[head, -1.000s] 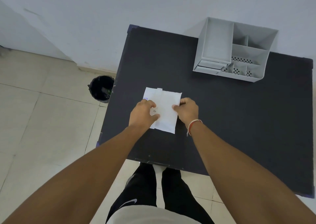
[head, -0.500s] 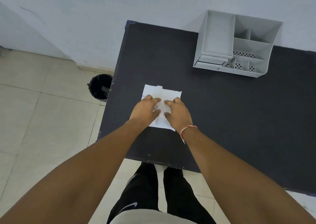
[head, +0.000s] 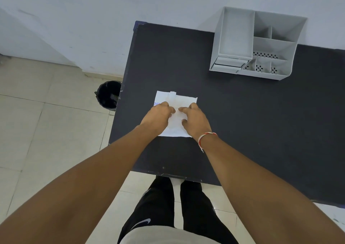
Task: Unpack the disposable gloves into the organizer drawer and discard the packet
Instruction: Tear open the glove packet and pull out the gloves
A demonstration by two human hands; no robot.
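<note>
Compared with a second ago, both hands have closed in toward the middle of the glove packet (head: 175, 113): the right hand (head: 196, 121), which then sat at the packet's right edge, now lies on top of it, and the left hand (head: 157, 116) has slid a little toward the packet's centre. Since half a second ago the change is small; the fingertips stay almost meeting over the packet's middle. The packet itself lies flat where it was, on the dark table (head: 242, 122), near the table's left edge and well apart from the grey organizer (head: 255, 44) at the far side by the wall.

Both hands have their fingers curled down onto the packet, pinching at its surface; whether either has really gripped the film or only presses on it cannot be told, because the knuckles hide the fingertips. The hands cover much of the packet, leaving its far strip, a small tab and a few blue letters at the left showing; the word cannot be read. The organizer's small drawer (head: 228, 64) at its front left looks pushed in, though its front is hard to make out. A black bin (head: 108, 96) stands on the floor just left of the table, partly cut off by the table edge. A red and white thread band (head: 205, 137) circles the right wrist
</note>
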